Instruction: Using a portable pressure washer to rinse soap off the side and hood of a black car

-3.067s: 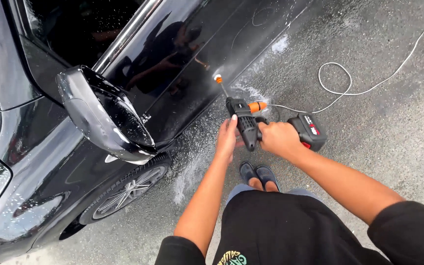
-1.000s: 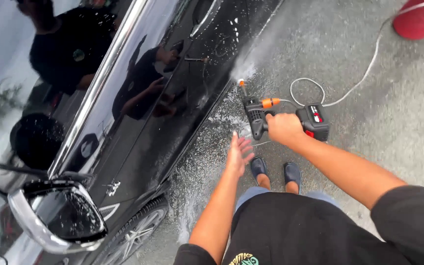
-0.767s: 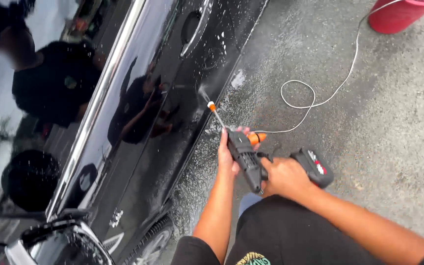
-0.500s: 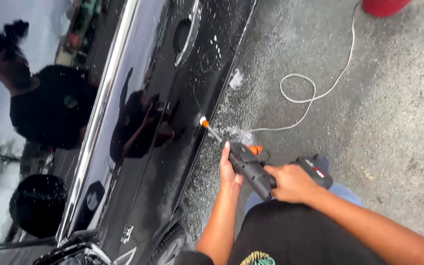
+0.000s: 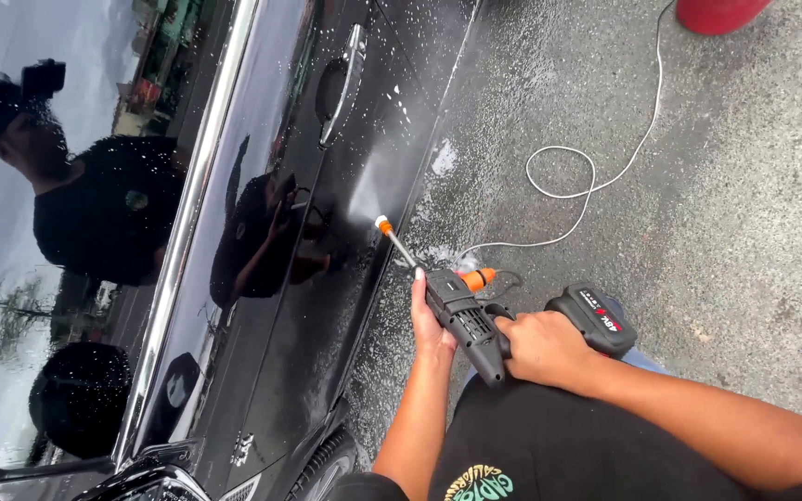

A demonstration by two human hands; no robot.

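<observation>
The right hand grips the handle of the cordless pressure-washer gun, and the left hand cups its barrel again after hanging open and free a second ago. Beyond the hands, the spray has climbed from the sill to the black car door, under the chrome door handle.

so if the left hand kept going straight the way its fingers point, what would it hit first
Probably the black car door. The left hand lies along the spray gun, fingers aimed up-left toward the wet panel; depth is hard to judge.

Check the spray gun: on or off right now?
On. A white mist fans from the orange nozzle tip of the spray gun onto the black car door. The right hand grips its handle; the left hand steadies the body.
</observation>
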